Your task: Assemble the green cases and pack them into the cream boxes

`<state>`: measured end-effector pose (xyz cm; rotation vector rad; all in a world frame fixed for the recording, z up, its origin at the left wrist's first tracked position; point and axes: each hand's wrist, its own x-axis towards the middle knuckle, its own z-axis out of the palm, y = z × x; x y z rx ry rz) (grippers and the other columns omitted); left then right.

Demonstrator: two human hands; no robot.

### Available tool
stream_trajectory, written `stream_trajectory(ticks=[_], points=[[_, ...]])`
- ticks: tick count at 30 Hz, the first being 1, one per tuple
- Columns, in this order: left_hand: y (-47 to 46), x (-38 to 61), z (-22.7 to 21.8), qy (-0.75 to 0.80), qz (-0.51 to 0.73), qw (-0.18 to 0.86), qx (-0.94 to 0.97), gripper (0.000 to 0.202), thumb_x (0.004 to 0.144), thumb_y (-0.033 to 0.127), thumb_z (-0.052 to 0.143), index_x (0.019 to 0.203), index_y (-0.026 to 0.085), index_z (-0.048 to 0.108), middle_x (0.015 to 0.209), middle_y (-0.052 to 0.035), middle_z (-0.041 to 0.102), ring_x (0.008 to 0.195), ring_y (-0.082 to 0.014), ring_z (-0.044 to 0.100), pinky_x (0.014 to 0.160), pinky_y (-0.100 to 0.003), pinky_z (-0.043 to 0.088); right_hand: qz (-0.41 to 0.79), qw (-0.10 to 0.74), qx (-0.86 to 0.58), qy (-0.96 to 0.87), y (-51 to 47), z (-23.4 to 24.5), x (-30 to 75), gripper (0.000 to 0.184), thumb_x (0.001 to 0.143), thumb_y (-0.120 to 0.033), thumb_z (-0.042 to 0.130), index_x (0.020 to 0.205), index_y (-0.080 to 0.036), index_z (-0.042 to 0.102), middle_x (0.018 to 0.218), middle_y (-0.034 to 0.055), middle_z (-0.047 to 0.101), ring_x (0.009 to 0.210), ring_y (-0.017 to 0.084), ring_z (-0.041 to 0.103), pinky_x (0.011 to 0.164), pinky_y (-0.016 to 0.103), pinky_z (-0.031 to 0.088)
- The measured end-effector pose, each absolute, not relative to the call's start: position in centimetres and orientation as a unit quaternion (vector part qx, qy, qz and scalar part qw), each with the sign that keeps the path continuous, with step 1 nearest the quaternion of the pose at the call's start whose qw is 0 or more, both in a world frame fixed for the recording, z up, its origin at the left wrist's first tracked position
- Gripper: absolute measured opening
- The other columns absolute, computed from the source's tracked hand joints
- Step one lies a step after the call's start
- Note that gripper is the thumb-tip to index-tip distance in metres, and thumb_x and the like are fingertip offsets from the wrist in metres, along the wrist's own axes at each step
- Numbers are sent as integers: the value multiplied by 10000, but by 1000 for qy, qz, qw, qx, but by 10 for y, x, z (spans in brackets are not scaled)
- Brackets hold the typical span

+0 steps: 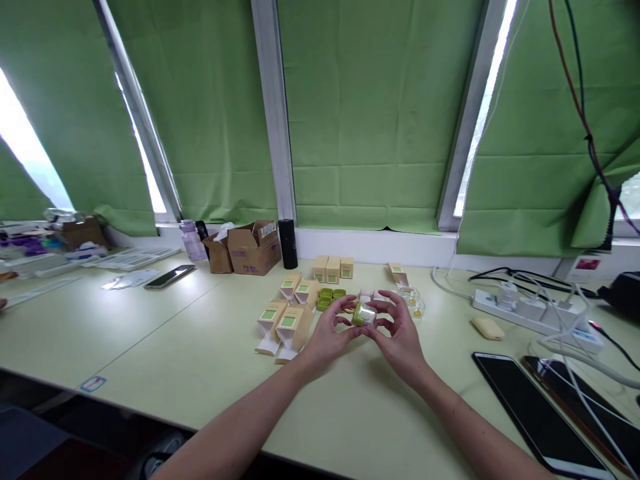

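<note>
My left hand point(329, 335) and my right hand point(399, 339) hold a small clear container with a green end point(365, 314) between them, just above the table. The left fingers grip the green end, while the right fingers are on the clear end. Left of my hands lie several tan cartons with green labels point(289, 321), their flaps open. Just behind the left hand sit several small green square cups point(325, 298). Small pale pieces point(367, 293), partly hidden, are behind the container. Clear shells with yellowish spots point(414, 303) rest beyond my right hand.
Upright tan cartons point(333, 269) stand at the back, with a single open carton point(397, 275) further right. Along the wall are a cardboard box point(254, 250) and a black cylinder point(287, 244). Phones point(533, 407), a power strip point(537, 320) and loose cables crowd the right side.
</note>
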<state>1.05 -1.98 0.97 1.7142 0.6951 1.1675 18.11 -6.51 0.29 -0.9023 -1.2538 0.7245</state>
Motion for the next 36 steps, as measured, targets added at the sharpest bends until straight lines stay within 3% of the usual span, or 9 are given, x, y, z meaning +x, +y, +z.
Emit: stream_trajectory(ticks=[5, 10, 13, 19, 26, 36], points=[[-22, 12, 12, 291, 472, 464, 691, 561, 782, 306, 860, 1285, 219, 626, 1398, -143, 612, 1161, -275, 640, 1005, -449, 524, 341, 643, -391, -563, -65, 2, 182, 696, 784, -368, 840, 1354, -331, 443, 1225, 72, 665, 974, 230, 692, 848, 405, 589], [-21, 12, 10, 320, 472, 430, 701, 479, 814, 232, 803, 1266, 223, 644, 1355, -118, 640, 1198, -268, 623, 1038, -447, 487, 361, 634, -388, -563, -63, -1, 183, 660, 797, -360, 810, 1349, -341, 449, 1229, 72, 646, 1196, 265, 629, 893, 412, 595], [-21, 10, 8, 343, 471, 380, 718, 470, 830, 218, 772, 1282, 234, 643, 1336, -108, 639, 1195, -267, 608, 1041, -451, 478, 342, 622, -411, -572, -62, -3, 186, 634, 800, -311, 764, 1349, -333, 449, 1221, 74, 647, 1245, 278, 598, 834, 392, 601], [-23, 5, 6, 349, 426, 275, 788, 429, 877, 260, 738, 1295, 265, 640, 1276, -89, 632, 1233, -288, 537, 1087, -488, 442, 255, 635, -474, -554, -57, -5, 197, 523, 799, -251, 631, 1302, -293, 494, 1136, 77, 658, 1138, 281, 615, 728, 375, 581], [-22, 5, -1, 314, 349, 206, 858, 436, 884, 259, 729, 1309, 277, 634, 1246, -96, 653, 1214, -312, 507, 1054, -498, 444, 232, 630, -519, -529, -48, -11, 205, 391, 797, -287, 613, 1184, -259, 563, 993, 68, 674, 985, 281, 646, 624, 358, 562], [-19, 5, -5, 329, 298, 163, 881, 431, 889, 294, 736, 1307, 262, 634, 1200, -90, 661, 1159, -317, 501, 996, -466, 439, 234, 594, -540, -549, -42, -22, 208, 256, 814, -304, 593, 1066, -264, 619, 897, 39, 691, 861, 261, 646, 649, 376, 551]])
